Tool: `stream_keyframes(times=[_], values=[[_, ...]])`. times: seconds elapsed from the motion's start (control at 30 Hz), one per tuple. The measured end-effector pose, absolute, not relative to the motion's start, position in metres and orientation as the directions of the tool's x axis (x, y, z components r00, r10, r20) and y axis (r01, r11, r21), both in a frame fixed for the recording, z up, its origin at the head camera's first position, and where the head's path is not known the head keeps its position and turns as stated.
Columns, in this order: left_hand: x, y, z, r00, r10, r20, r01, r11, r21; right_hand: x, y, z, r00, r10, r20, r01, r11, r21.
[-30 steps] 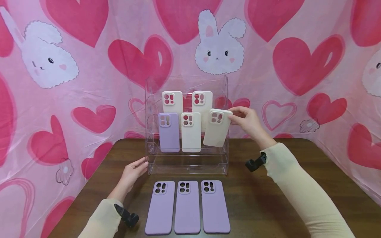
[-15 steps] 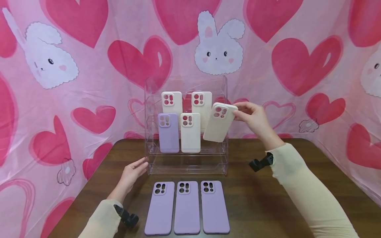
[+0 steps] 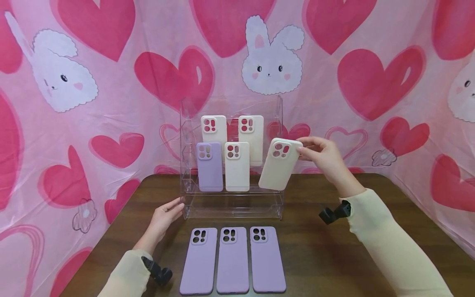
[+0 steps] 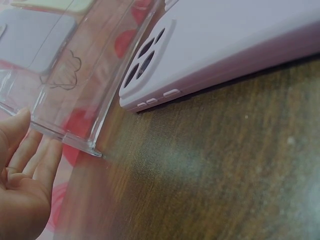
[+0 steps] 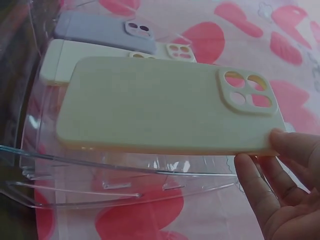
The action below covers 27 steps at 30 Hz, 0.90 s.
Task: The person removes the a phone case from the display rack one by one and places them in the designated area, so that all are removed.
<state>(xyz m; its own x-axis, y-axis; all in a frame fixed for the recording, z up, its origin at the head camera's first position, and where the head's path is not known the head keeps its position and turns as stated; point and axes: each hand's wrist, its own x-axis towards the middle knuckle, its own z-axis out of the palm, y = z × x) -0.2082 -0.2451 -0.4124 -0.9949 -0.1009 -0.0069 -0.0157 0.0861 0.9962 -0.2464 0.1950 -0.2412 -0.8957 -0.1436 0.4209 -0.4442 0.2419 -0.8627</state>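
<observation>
My right hand [image 3: 326, 159] pinches a cream phone case [image 3: 281, 165] by its upper right edge. The case leans, its top to the right, in front of the right side of a clear tiered stand [image 3: 233, 211]. In the right wrist view, thumb and fingers grip the case's [image 5: 145, 107] corner near the camera cutouts. My left hand [image 3: 163, 218] holds the stand's lower left side edge, thumb on one face in the left wrist view. On the stand's lower occupied tier are a purple case [image 3: 210, 173] and a white case [image 3: 237, 173]; two pale cases [image 3: 214, 128] stand behind.
Three purple phone cases lie side by side on the wooden table before the stand: left [image 3: 198, 264], middle [image 3: 233, 264] and right [image 3: 269, 264]. A pink cloth [image 3: 315, 103] with hearts and rabbits hangs behind the table.
My right hand has carried the cream case to the right, off the tier beside the white case, first rising and then lowering. My left hand stays at the stand's side.
</observation>
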Motion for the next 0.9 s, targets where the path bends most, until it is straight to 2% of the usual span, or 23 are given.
stream_keyframes(times=[0.73, 0.9], values=[[-0.208, -0.245, -0.412, -0.994, -0.105, -0.014, -0.023, 0.09, 0.996, -0.233, 0.219, -0.274, -0.924, -0.225, 0.309, -0.367, 0.296, -0.882], [-0.209, -0.246, -0.412, -0.994, -0.105, -0.011, -0.021, 0.089, 0.996, -0.233, 0.224, -0.285, -0.92, -0.253, 0.299, -0.361, 0.248, -0.899]])
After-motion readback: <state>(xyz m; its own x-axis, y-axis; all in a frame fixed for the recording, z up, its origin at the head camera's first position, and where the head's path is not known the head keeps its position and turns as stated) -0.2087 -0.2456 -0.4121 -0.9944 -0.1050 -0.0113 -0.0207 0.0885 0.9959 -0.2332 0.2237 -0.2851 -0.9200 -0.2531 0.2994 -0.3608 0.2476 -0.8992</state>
